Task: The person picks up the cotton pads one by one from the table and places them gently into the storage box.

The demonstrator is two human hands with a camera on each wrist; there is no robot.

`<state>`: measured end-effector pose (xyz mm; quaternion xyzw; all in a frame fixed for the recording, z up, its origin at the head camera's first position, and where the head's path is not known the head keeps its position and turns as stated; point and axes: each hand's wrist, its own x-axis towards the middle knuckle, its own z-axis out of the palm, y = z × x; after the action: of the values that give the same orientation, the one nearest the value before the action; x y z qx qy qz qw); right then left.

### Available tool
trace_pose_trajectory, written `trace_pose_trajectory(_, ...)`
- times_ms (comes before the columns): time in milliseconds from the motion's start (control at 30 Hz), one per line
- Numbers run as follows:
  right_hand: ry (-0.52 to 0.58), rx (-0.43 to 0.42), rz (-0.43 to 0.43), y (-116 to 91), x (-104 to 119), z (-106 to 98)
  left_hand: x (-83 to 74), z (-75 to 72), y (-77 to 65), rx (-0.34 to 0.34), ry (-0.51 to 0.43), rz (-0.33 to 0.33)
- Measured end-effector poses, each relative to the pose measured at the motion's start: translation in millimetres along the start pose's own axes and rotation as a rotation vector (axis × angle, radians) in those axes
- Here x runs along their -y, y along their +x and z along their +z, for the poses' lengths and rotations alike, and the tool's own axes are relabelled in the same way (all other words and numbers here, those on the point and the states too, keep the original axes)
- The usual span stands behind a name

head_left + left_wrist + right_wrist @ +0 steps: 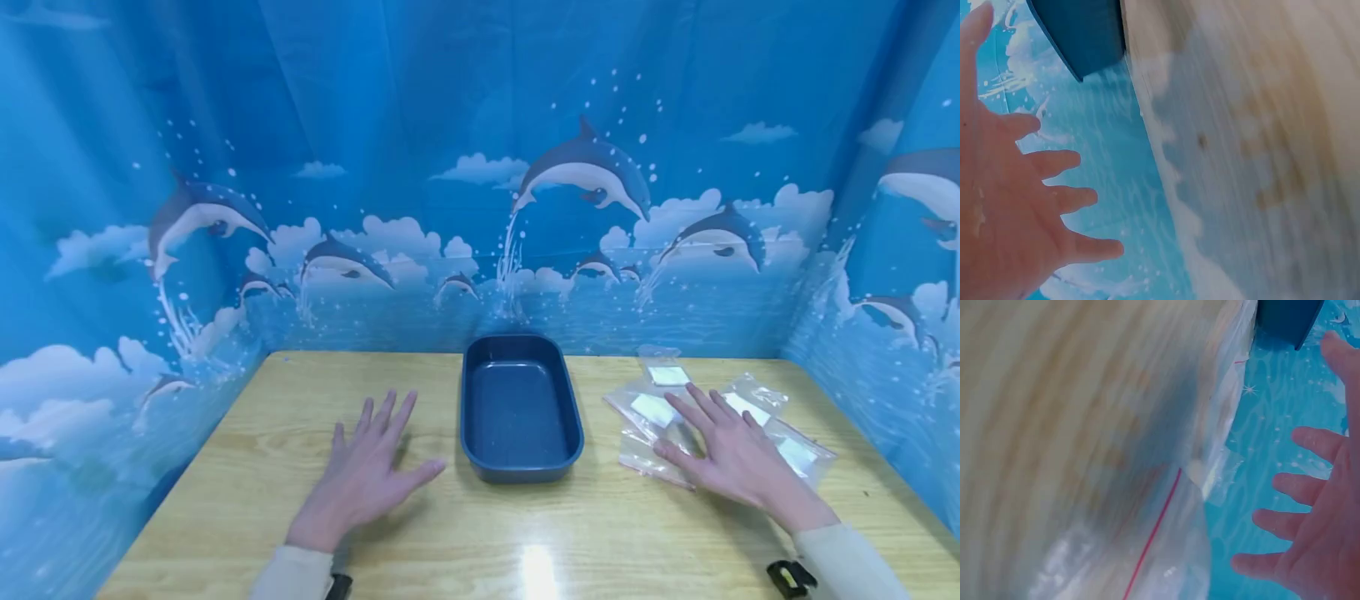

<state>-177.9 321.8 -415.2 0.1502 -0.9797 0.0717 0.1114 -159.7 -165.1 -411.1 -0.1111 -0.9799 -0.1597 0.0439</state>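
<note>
Blue dolphin-print curtain (420, 167) behind a pale wooden tabletop (570, 533), with two hands held above it.
The dark blue bin (521, 473) stands upright by the middle of the tabletop's far edge, its length pointing toward that edge; the left hand (367, 483), fingers spread wide and holding nothing, is above the left half, near the bin; the right hand (738, 462), likewise spread and without a hold on anything, is over several flat clear plastic bags (648, 458), which lie partly overlapping toward the far right corner; white rectangles (653, 410) show in the bags, and a thin red line (1154, 531) crosses one.
</note>
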Motion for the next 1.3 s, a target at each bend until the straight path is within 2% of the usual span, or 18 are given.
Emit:
trace_pose_trajectory(200,0.112,0.030,0.019,15,-10,6,-16.7,3.5,12.4,0.044,-0.096,-0.006)
trace_pose_trajectory(400,0.124,0.077,0.032,29,-18,16,-36.1,10.2,24.3,0.095,-0.150,-0.007)
trace_pose_trajectory(600,0.110,0.077,-0.007,39,-21,24,-50.6,18.8,37.1,0.135,-0.159,-0.023)
trace_pose_trajectory(1033,0.088,0.027,-0.058,47,-21,26,-58.9,30.5,49.4,0.215,-0.191,-0.040)
trace_pose_trajectory(1300,0.110,-0.011,-0.028,49,-21,27,-63.9,32.5,54.0,0.232,-0.216,-0.048)
